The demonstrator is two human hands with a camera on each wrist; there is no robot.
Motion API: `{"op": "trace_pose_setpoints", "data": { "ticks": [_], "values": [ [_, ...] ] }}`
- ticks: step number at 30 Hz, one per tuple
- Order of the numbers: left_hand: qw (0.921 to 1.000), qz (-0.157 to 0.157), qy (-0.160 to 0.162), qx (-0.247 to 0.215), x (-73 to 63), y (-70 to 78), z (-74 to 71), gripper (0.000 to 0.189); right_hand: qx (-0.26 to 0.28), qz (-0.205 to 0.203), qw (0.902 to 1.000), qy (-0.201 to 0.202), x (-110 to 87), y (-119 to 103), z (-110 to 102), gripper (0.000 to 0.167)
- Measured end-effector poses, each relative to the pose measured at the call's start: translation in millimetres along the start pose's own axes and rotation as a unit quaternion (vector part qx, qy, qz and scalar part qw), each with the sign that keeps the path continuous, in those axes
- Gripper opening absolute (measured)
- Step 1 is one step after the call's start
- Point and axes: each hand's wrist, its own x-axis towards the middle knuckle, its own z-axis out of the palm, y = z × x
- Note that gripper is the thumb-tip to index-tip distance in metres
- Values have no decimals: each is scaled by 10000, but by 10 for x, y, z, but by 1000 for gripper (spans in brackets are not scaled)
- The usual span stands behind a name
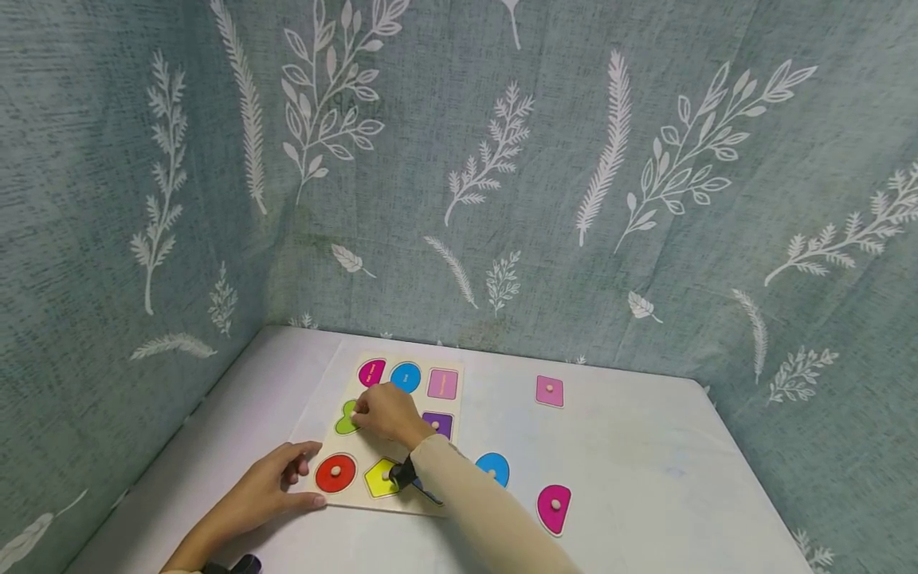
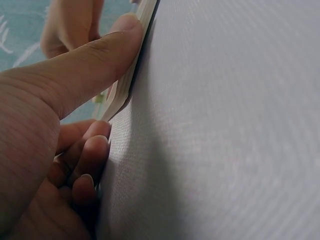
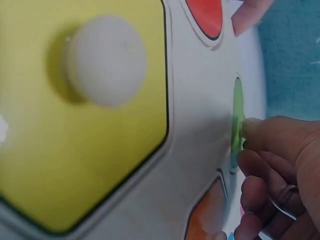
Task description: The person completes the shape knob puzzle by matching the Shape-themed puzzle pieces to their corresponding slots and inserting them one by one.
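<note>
A wooden shape puzzle board [image 1: 362, 454] lies on the table's left half. My right hand [image 1: 390, 410] reaches over it and pinches the knob of a green rounded piece [image 1: 345, 422], which sits at its recess; whether it is fully seated I cannot tell. At the near left corner my left hand [image 1: 261, 486] grips the board, thumb against the front edge and fingers by the left side. A red circle [image 1: 335, 471], a yellow pentagon [image 3: 120, 165] and a purple square [image 1: 443, 422] lie in the board. An orange piece [image 3: 207, 212] shows only in the right wrist view.
Right of the board lie a loose pink square [image 1: 549, 391], a blue circle [image 1: 493, 467] partly behind my right sleeve, and a magenta half circle [image 1: 555, 514]. Along the board's far row, magenta, blue and pink recesses [image 1: 442, 384] show no knobs. Patterned cloth [image 1: 502, 199] hangs behind the table.
</note>
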Motion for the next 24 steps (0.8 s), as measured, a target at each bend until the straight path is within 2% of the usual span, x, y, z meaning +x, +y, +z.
{"op": "trace_pose_setpoints", "data": {
  "ticks": [9, 15, 24],
  "values": [
    [9999, -117, -16, -54, 15, 6, 1, 92, 508, -141, 9983, 229, -161, 214, -214, 9],
    [9999, -80, 57, 44, 23, -24, -2, 93, 356, -140, 9988, 309, -338, 365, -337, 9],
    [9999, -97, 86, -7, 23, -12, 30, 92, 552, -45, 9970, 535, -591, 699, -451, 9]
  ]
}}
